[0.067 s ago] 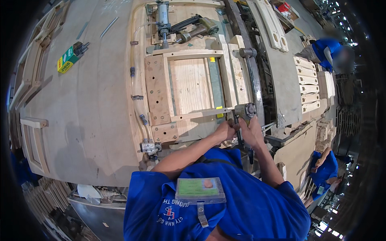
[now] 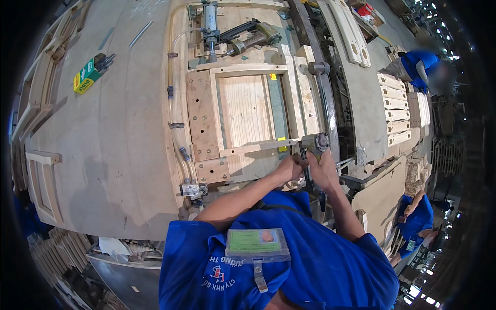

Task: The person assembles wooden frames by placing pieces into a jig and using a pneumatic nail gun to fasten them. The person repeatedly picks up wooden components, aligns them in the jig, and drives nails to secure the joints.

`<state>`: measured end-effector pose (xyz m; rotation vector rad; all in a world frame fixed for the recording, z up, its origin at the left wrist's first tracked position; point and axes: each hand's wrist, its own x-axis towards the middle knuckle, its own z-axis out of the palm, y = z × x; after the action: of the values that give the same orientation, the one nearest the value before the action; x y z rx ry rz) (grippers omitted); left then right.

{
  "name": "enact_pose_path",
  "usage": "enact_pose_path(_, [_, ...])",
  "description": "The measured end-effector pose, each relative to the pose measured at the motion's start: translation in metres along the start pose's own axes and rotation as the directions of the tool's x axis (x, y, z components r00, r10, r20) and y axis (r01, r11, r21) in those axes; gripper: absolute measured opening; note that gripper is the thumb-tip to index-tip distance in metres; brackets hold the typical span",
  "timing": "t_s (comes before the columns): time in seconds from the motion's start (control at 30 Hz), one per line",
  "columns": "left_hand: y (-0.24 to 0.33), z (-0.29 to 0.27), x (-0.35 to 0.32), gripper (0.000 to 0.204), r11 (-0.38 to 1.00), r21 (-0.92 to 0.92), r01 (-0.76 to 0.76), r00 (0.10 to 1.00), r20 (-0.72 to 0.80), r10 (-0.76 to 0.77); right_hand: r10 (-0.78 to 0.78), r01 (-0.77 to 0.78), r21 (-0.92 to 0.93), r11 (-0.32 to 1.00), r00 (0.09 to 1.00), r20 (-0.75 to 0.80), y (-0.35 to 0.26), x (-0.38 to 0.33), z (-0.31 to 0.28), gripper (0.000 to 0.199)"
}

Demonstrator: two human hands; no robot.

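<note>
A rectangular wooden frame (image 2: 253, 148) lies in a wooden jig (image 2: 201, 119) on the bench before me. At the frame's near right corner, my right hand (image 2: 324, 170) is wrapped round the handle of a nail gun (image 2: 314, 142). The gun's head sits against the end of the frame's near rail. My left hand (image 2: 289, 170) is closed beside it, its fingers on the gun's dark magazine; the fingertips are partly hidden. A second nail gun (image 2: 261, 36) lies beyond the frame, next to an air cylinder (image 2: 209, 23).
A metal bar clamp (image 2: 326, 98) runs along the frame's right. Air hoses (image 2: 173, 108) line the jig's left. A green and yellow box (image 2: 89, 77) stands on the bench at left, near more wooden frames (image 2: 44, 175). Slatted wooden parts (image 2: 395, 108) and co-workers (image 2: 417, 219) are at right.
</note>
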<state>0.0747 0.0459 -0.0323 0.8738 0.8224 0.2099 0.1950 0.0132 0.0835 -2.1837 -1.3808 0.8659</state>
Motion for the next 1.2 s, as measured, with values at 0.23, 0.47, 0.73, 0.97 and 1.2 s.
enact_pose_path(0.23, [0.042, -0.004, 0.005, 0.047, 0.969, 0.202, -0.14, 0.973, -0.156, 0.172, 0.085, -0.077, 0.291, 0.954, 0.996, -0.014, -0.011, 0.036, -0.018, 0.033])
enact_pose_path(0.47, [0.112, -0.043, 0.06, 0.042, 0.915, 0.325, -0.24, 0.827, -0.425, 0.368, 0.064, -0.049, 0.466, 0.883, 0.998, -0.017, -0.058, 0.147, -0.024, 0.035])
enact_pose_path(0.73, [0.151, -0.09, 0.105, 0.043, 0.965, 0.17, -0.2, 0.806, -0.531, 0.261, 0.06, -0.056, 0.416, 0.908, 0.998, 0.004, -0.091, 0.23, -0.006, 0.034])
enact_pose_path(0.97, [0.142, -0.098, 0.122, 0.04, 0.953, 0.227, -0.201, 0.773, -0.561, 0.297, 0.06, -0.064, 0.313, 0.947, 0.998, 0.022, -0.087, 0.246, 0.006, 0.035])
enact_pose_path(1.2, [0.144, -0.096, 0.122, 0.038, 0.961, 0.185, -0.204, 0.781, -0.561, 0.274, -0.006, 0.014, 0.194, 0.981, 0.999, -0.04, -0.083, 0.252, 0.013, 0.028])
